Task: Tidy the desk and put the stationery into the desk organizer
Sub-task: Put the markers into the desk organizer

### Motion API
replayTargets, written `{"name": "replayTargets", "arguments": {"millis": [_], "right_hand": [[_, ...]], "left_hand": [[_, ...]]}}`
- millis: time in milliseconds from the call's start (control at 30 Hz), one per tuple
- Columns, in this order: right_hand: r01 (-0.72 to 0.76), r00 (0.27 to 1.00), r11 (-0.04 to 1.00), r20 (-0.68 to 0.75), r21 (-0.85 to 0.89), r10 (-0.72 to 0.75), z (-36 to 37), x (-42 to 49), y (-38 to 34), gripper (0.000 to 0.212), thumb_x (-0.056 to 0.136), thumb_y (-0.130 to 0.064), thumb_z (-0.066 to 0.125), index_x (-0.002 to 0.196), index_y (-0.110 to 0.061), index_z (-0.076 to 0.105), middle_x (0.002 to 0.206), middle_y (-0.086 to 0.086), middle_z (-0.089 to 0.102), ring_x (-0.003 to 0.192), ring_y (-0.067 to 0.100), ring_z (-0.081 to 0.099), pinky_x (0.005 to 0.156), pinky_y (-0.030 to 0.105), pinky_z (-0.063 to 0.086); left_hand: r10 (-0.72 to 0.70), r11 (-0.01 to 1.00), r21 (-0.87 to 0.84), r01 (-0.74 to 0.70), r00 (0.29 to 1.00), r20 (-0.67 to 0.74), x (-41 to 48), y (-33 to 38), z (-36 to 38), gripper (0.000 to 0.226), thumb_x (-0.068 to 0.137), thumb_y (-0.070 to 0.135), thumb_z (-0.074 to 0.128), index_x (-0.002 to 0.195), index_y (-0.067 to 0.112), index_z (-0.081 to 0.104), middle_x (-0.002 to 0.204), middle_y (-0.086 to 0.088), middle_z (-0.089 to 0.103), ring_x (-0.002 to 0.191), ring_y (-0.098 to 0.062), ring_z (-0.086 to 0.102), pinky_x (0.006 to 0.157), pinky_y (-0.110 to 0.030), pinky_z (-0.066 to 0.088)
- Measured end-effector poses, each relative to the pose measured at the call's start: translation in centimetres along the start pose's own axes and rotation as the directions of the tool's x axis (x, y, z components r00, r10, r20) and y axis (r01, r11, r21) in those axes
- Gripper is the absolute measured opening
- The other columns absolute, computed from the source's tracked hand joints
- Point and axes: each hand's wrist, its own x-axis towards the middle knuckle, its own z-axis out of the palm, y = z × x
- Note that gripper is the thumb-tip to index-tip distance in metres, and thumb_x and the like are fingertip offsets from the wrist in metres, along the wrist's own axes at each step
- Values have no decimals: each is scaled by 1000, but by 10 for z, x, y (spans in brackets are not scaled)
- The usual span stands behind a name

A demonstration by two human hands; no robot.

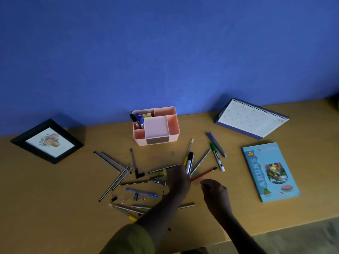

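While the light was dim, the tabletop [55, 198] showed as smooth tan wood-look laminate against a matte blue wall [165, 52]. Desk organizer [174, 132]: pink plastic box, rounded corners, split into compartments, standing near the wall at mid-desk. Its back-left compartment held upright markers [137, 120] with blue and black caps.

Loose stationery lay scattered in front of the organizer:
- thin grey pencils [110, 161], crossed over one another on the left
- blue pen [141, 191], lying flat
- black binder clip [114, 197] and a small wire paper clip [173, 153]
- black-capped marker [189, 162], green-capped marker [217, 156], purple pen [217, 143] and red pencil [204, 174], fanned out on the right

Spiral desk calendar [251, 120] stood tented at back right. Glossy blue notebook [270, 171] lay flat in front of it. Black picture frame [47, 141] leaned at far left.

Left hand [178, 177]: arm stretched forward from an olive sleeve [132, 239], back of hand up, over the pens just below the black-capped marker. It was blurred and its fingers were hidden, so a grip could not be told. Right hand [213, 189]: forearm angled in from the lower right, wrist bent, fingers curled into the palm with nothing seen in them, just beside the red pencil's lower end.
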Motion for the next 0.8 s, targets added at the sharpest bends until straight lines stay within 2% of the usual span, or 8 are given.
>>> {"name": "replayTargets", "arguments": {"millis": [100, 200, 300, 367, 467, 533, 667, 800], "right_hand": [[26, 1000, 1000, 7, -3, -26, -6, -2, 4, 19, 96, -2, 71, 103, -19, 77, 91, -10, 73, 76, 5, 68, 64, 34, 61], [35, 999, 999, 7, -6, -35, -8, 0, 4, 20, 95, -2, 73, 105, -20, 77, 97, -13, 74, 80, 0, 68, 66, 28, 61], [28, 1000, 1000, 14, 6, -28, -11, 6, -2, 21, 96, -3, 73, 104, -21, 77, 97, -15, 73, 81, -1, 69, 67, 28, 62], [38, 999, 999, 13, 28, -38, -15, 10, -9, 22, 96, -2, 72, 103, -22, 78, 95, -19, 71, 79, -1, 69, 66, 29, 61], [75, 997, 996, -4, 54, -74, -21, 20, -19, 21, 96, -1, 71, 101, -20, 78, 91, -21, 69, 78, 0, 70, 64, 26, 60], [96, 995, 992, -22, 87, -94, -22, 28, -21, 20, 95, 1, 73, 102, -18, 77, 90, -14, 72, 76, 0, 70, 63, 28, 61], [70, 997, 983, -30, 170, -66, -30, 49, -32, 17, 96, -13, 77, 113, -14, 75, 94, -9, 75, 82, 4, 74, 67, 35, 64], [-2, 999, 969, 37, 248, -8, -42, 73, -64, 46, 95, -36, 79, 135, -21, 63, 107, -12, 75, 94, 6, 74, 73, 34, 65]], "left_hand": [[-38, 999, -34, 38, 999, -7, 4, 1, 4, 23, 89, 35, 82, 101, 15, 79, 93, -2, 80, 88, -17, 77, 65, -30, 60], [-70, 990, -119, 73, 997, 28, 9, 0, 6, 21, 84, 30, 85, 91, 11, 80, 84, -2, 80, 76, -15, 77, 48, -19, 40], [-104, 983, -146, 111, 993, 56, 13, -3, 5, 16, 80, 24, 83, 80, 9, 77, 75, -6, 78, 68, -17, 76, 45, -21, 40], [-109, 979, -168, 120, 991, 72, 12, -2, 3, 17, 80, 17, 80, 67, 12, 70, 63, -5, 70, 55, -10, 68, 45, -21, 40], [-58, 972, -224, 72, 996, 69, 7, 1, -4, 38, 80, 17, 79, 55, 22, 51, 50, 7, 49, 43, -3, 45, 46, -21, 36], [-16, 970, -240, 28, 998, 53, 3, -1, -9, 38, 81, 20, 77, 54, 22, 50, 49, 9, 47, 43, -2, 43, 46, -22, 36], [85, 949, -303, -86, 996, -16, -8, -9, -12, 21, 84, 29, 79, 68, 16, 74, 57, 5, 67, 49, -6, 64, 53, -21, 50], [164, 915, -350, -200, 978, -129, -22, -12, -26, 16, 88, 36, 76, 83, 21, 77, 68, 10, 70, 57, -2, 66, 55, -20, 54]]}}
